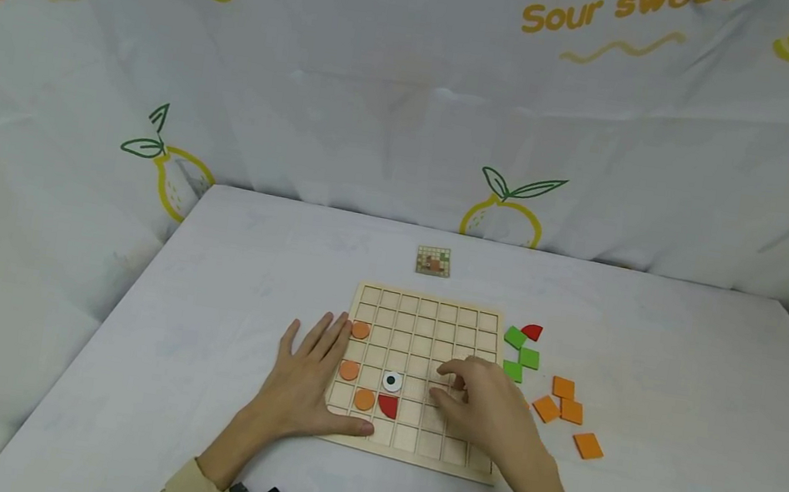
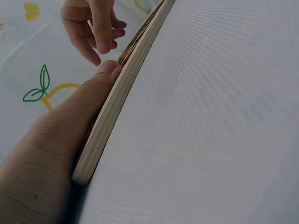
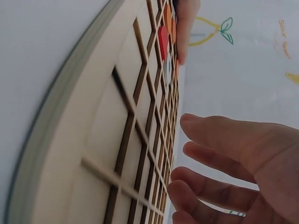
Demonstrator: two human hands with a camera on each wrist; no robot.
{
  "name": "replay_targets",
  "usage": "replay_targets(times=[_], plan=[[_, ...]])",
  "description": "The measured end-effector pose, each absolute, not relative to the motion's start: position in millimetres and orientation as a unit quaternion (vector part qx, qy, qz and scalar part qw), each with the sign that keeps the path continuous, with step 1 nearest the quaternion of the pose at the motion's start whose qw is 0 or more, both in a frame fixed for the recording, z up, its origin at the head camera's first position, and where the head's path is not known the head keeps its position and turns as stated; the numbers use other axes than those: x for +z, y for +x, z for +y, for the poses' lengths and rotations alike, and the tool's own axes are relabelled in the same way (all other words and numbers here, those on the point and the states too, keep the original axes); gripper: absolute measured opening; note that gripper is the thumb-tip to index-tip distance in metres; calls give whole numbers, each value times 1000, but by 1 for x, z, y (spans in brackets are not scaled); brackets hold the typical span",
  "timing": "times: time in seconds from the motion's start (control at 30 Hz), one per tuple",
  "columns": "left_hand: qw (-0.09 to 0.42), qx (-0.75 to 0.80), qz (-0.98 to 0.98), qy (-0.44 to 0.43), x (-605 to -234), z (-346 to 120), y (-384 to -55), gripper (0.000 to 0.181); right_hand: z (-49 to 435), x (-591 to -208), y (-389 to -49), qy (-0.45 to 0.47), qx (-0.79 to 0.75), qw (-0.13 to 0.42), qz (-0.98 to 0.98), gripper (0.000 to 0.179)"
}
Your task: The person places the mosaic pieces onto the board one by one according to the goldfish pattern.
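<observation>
A wooden grid board lies on the table. My left hand rests with straight, spread fingers on its left side, thumb along the near edge. The thumb touches the board's rim in the left wrist view. Above the board's right half hovers my right hand, fingers loosely bent; in the right wrist view a gap separates thumb and fingers, with nothing seen between them. On the board lie three orange discs, a red quarter-round piece and a white eye disc.
Right of the board lie three green squares, another red quarter-round piece and several orange squares. A small patterned card lies beyond the board. The white table ends at a lemon-print curtain.
</observation>
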State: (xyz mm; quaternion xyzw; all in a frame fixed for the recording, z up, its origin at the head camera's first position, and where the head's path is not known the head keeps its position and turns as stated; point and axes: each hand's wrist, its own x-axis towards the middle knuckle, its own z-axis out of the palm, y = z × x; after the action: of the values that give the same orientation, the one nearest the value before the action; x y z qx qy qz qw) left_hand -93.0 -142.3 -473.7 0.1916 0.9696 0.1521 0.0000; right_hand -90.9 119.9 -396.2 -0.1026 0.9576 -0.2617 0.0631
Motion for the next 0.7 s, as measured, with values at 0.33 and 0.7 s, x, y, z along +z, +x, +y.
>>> replay_targets(times=[0.33,0.7], plan=[[-1,146,971,191,-474,-142,-94,139,160,-393,-84,-86,-257,77,959,26],[3,142,971,192,-474,-141,-94,139,191,-402,-80,-68,-245,71,965,34]])
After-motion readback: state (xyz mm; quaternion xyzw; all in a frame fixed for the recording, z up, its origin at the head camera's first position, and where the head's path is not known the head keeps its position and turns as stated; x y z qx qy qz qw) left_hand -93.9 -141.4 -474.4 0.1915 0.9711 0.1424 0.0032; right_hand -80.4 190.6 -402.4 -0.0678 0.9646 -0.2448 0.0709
